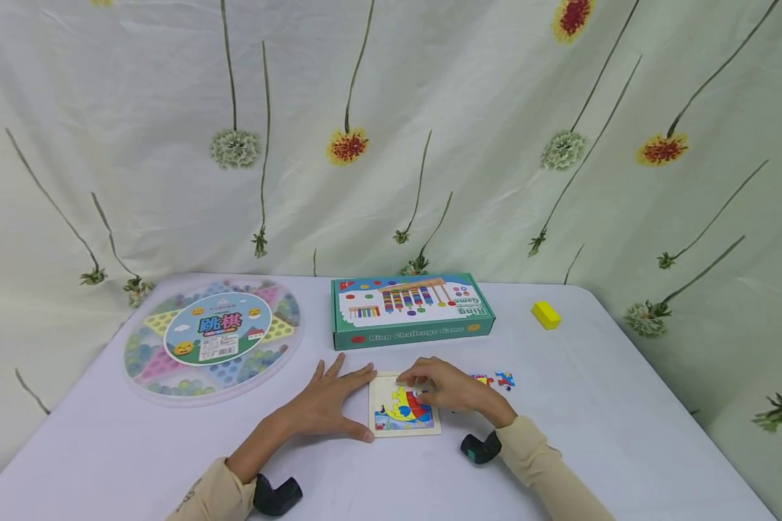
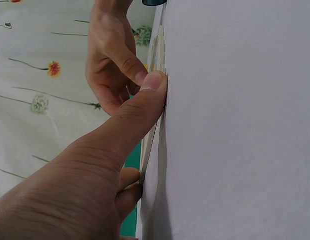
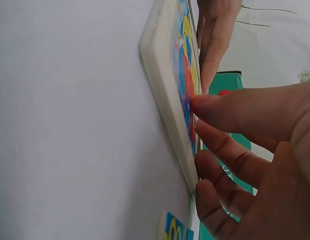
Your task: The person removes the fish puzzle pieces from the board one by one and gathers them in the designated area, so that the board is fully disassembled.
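Lower centre: spread left hand touches the puzzle board; right hand bends over it, whether gripping anything I cannot tell

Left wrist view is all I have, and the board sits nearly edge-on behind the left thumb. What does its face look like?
Observer: From the head view, the board carries a partly filled puzzle picture in yellow, red and blue, with bare pale board at its far left.
Operator: I can't make out what the right thumb meets. Can you?
Observer: In the right wrist view, its tip appears to touch the puzzle picture, by the red part.
Operator: Anything lying off to the right, outside my view?
Observer: Yes. The head view shows loose pieces on the table, to the right of the board.
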`<state>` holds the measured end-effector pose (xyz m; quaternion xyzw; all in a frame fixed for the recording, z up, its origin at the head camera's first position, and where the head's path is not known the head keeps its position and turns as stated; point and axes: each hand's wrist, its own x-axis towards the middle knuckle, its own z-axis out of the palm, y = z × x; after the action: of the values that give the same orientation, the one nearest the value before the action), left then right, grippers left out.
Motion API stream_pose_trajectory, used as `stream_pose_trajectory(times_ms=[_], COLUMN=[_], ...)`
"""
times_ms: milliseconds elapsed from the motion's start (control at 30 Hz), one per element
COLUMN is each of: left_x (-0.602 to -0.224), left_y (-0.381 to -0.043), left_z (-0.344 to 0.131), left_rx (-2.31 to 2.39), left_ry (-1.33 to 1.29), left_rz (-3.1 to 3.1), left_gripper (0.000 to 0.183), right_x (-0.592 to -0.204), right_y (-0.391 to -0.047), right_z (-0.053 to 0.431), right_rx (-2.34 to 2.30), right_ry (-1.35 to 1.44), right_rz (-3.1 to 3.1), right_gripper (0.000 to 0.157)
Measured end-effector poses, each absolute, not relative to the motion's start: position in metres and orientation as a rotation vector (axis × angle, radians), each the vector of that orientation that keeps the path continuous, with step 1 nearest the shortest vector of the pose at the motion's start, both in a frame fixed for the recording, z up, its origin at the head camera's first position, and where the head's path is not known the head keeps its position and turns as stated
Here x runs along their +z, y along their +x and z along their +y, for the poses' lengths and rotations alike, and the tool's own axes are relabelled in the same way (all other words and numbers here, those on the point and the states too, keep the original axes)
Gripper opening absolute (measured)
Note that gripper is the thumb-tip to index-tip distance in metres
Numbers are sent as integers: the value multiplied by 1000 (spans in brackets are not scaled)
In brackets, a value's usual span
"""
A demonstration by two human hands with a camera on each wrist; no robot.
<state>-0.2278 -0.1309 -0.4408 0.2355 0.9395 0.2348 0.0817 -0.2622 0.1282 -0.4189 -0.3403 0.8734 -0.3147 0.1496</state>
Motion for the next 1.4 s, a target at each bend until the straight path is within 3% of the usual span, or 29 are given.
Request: stream_pose_trajectory(times_ms=[1400], left_x=[-439], left_y=[-226], left_z=[-131], left_rx=[704], left_ry=[717], left_rz=[2809], left_gripper=[99], right_x=[-421], right_y=[-263], right_z=[128], right_rx=[-905], right_ry=[-953], right_rz=[2515], right_gripper=[28])
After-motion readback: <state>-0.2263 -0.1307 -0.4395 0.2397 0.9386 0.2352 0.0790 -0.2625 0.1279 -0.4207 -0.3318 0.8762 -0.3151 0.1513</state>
